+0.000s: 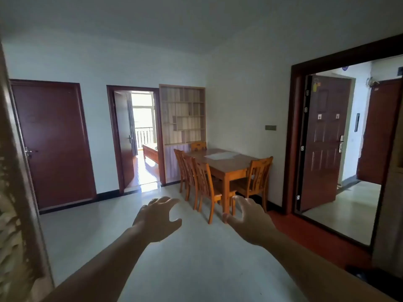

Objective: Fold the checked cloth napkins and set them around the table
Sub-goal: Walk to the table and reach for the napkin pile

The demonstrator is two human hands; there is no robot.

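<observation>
Pretty much at square one, judging by the scene. Stood well back from the wooden table (226, 165), which sat across the room at about 1 o'clock, up against the far wall. Nothing folded, nothing laid out at any seat, as far as could be told. Only a pale flat patch on the tabletop (220, 155), toward its far end — maybe the napkins, maybe just glare or paper; too small and washed out to call, and no check pattern visible.

Left hand (158, 219) out front at 11 o'clock, fingers spread and loosely curved, holding nothing. Right hand (248, 221) at 1 o'clock, same deal: relaxed, empty, touching nothing.

So basically everything left to do: walk over, find the cloths, fold each, set them around.

Counts:
- 1 table
- 5 chairs showing: three along the left side (205, 188), one at the near end (256, 179), one at the far end (198, 146)
- 2 hands, both empty
- napkins: couldn't count any for sure
</observation>
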